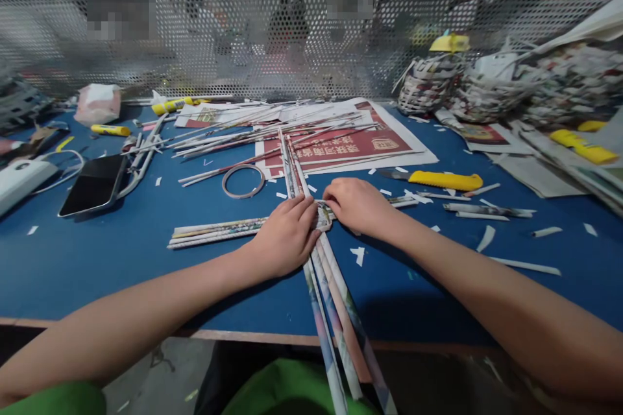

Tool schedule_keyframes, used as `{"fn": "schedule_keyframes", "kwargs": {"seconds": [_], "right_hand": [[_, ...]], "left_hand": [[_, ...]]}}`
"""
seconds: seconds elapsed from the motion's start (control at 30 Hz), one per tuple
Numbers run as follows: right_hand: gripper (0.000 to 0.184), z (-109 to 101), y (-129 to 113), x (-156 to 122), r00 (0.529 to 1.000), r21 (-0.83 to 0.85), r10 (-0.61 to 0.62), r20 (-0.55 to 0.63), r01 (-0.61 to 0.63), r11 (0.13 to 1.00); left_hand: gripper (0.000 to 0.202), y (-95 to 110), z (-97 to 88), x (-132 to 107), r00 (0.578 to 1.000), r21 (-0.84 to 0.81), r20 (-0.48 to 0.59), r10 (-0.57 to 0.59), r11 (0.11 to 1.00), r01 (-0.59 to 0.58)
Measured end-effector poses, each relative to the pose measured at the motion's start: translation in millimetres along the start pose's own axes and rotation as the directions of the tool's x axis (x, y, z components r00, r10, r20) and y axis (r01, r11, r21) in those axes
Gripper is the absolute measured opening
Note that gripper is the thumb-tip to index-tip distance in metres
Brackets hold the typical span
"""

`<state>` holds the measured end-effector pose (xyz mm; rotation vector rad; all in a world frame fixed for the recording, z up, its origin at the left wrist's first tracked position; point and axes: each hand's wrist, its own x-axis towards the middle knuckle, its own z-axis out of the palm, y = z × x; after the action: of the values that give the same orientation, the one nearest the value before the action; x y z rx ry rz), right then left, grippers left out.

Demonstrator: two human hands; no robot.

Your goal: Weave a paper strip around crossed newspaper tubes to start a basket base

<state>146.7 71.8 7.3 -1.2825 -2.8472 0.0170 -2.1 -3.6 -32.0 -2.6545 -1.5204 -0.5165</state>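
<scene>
Head view: green cloth (296,389) nearest, below the edge of the blue surface (121,253). Over that edge, a fan of long paper rods (348,331), with ends jutting past it. Just beyond, where these cross a sideways bundle (214,233), left hand (287,233) laid on top, fingers closed over the crossing and pressing it flat. To its right, right hand (360,204), fingers curled beside a bent strip (325,220); cannot tell whether pinched on it, with tips hidden.

Probably light and fairly stiff lengthwise, yet easy to crease or crush; hardly slippery, but apt to roll and splay. Best held at the crossing, several rods at once, with a broad press rather than a hard pinch.

Farther out, ring (242,196), phone (92,185) and, to the right, yellow cutter (448,180) with blade showing. Behind, loose pile (228,139) partly over newspaper (384,136); then baskets (423,84) at right, mesh (219,45) at back.
</scene>
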Motion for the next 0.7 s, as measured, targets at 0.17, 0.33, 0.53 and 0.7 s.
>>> {"fn": "schedule_keyframes", "kwargs": {"seconds": [0.17, 0.33, 0.53, 0.7], "right_hand": [[0.015, 6.8, 9.2, 12.5, 1.0, 0.207, 0.0, -0.031, 0.006, 0.978], [0.014, 7.1, 7.1, 14.6, 0.998, 0.237, 0.066, -0.024, -0.058, 0.97], [0.016, 7.8, -9.7, 3.6, 0.989, -0.036, -0.007, -0.144, 0.002, 0.999], [0.019, 8.8, -14.8, -8.0, 0.953, -0.277, -0.27, -0.136, 0.225, 0.934]], "left_hand": [[0.045, 0.0, -1.5, 0.5, 1.0, -0.058, -0.002, -0.014, 0.998, 0.013], [0.045, 0.7, -1.6, 0.4, 1.0, -0.061, 0.007, -0.025, 0.998, 0.026], [0.043, 0.4, -0.6, 0.1, 1.0, -0.049, -0.003, -0.019, 0.999, 0.019], [0.042, -0.4, 0.5, 0.7, 0.999, -0.051, 0.005, -0.034, 0.998, 0.034]]}}
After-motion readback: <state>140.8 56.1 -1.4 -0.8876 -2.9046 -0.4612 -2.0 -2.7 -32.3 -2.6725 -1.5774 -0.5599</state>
